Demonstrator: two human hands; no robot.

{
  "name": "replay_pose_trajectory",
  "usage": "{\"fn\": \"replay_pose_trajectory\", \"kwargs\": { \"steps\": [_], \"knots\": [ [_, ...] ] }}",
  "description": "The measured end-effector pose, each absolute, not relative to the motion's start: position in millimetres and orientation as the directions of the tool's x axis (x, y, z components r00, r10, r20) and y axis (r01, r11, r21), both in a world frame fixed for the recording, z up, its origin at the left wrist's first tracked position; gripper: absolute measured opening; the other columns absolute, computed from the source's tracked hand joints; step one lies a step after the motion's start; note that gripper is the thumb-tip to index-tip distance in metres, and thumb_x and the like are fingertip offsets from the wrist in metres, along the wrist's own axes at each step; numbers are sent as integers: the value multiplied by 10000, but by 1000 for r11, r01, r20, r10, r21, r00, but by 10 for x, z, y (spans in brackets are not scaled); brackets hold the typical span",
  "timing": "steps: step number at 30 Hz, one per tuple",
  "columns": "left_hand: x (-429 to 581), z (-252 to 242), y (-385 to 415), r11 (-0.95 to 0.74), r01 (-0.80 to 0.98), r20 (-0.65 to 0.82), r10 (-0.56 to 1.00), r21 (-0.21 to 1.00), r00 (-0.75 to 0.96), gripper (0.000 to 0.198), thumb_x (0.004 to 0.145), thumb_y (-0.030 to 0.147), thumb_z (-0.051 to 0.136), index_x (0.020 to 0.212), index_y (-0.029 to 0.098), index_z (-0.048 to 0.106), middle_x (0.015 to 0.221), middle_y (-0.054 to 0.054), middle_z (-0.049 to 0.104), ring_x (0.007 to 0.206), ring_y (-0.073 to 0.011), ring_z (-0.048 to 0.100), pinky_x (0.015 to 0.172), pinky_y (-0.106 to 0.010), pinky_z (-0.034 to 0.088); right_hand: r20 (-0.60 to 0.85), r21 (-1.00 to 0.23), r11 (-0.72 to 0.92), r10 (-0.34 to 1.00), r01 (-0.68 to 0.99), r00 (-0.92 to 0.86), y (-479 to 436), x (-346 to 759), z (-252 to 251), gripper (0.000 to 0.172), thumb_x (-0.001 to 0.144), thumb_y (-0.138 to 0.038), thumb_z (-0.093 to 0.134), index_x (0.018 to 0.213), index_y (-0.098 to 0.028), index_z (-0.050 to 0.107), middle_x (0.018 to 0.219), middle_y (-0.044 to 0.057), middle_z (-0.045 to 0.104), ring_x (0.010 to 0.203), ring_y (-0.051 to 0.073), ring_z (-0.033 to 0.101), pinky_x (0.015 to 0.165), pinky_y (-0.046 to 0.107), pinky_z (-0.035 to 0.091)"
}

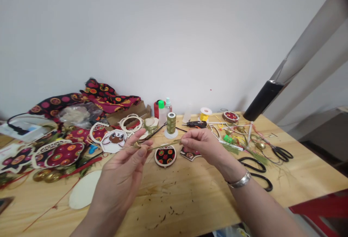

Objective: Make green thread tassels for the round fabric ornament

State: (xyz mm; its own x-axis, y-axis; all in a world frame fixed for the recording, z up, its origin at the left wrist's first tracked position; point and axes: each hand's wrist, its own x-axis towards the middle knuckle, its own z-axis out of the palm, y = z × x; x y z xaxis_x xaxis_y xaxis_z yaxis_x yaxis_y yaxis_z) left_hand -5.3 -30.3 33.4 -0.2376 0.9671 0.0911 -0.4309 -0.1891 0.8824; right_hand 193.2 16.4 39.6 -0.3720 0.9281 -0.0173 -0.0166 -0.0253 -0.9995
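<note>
A thin bundle of olive-green thread [163,145] stretches between my two hands above the table. My left hand [123,170] pinches one end between thumb and fingers, with loose strands sticking out to the left. The other end is in the closed fingertips of my right hand [204,146], which has a silver bracelet on its wrist. Beneath the thread lies a round ornament [165,158] with a pale wooden rim and dark patterned fabric. A star-like fabric piece [190,154] is partly hidden under my right hand. Behind stands a spool of olive thread [171,124].
Black-handled scissors [254,164] lie right, with a second pair [282,153] beyond. A glue gun [197,124] and yellow cord spool [206,114] sit at the back. Fabric ornaments [65,153] crowd the left, before patterned cloth [108,97]. A black cylinder [263,100] rises at right.
</note>
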Motion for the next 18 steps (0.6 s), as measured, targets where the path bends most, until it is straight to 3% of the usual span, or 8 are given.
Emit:
{"fn": "replay_pose_trajectory", "kwargs": {
  "steps": [4,8,12,14,16,18],
  "knots": [
    [-41,294,-322,-158,-451,60,973,879,-223,46,693,135,717,669,169,736,1182,-20,605,867,-101,614,792,-163,516,-8,-998,14,943,63,-333,159,1933,410,205,696,-346,641,659,-148,610,542,-20,551,427,53,365,410,194,266],
    [-96,258,-396,-107,-440,27,983,892,-183,44,698,139,712,674,167,736,1106,-31,649,877,-127,618,721,-158,530,56,-985,107,942,137,-330,140,1917,432,159,725,-291,609,644,-155,614,539,-24,549,453,64,408,439,201,319],
    [-297,241,-449,24,-423,-52,997,906,-55,33,701,177,710,717,170,738,1070,-57,683,894,-185,627,743,-241,545,149,-956,231,915,183,-375,115,1952,460,138,761,-229,579,654,-156,625,564,-19,562,501,78,467,481,210,364],
    [-428,264,-425,72,-426,-89,996,902,-21,199,727,265,681,879,150,735,1087,-101,681,997,-254,600,854,-331,512,177,-922,297,894,250,-411,83,1975,502,142,780,-198,566,663,-153,633,560,-23,561,499,76,468,480,204,360],
    [-522,326,-386,-16,-412,-63,982,911,-177,229,732,313,667,890,160,731,1059,-79,692,1063,-258,564,954,-350,439,200,-873,373,861,314,-467,36,1979,567,153,799,-174,560,675,-150,646,558,-27,565,510,72,473,486,193,361],
    [-534,418,-366,-195,-302,60,913,933,-403,158,702,280,697,845,221,730,1060,-2,690,1128,-213,520,1027,-292,345,226,-820,458,810,343,-542,-19,1948,643,149,811,-149,562,699,-148,661,578,-28,587,544,69,495,514,178,372]
  ]
}}
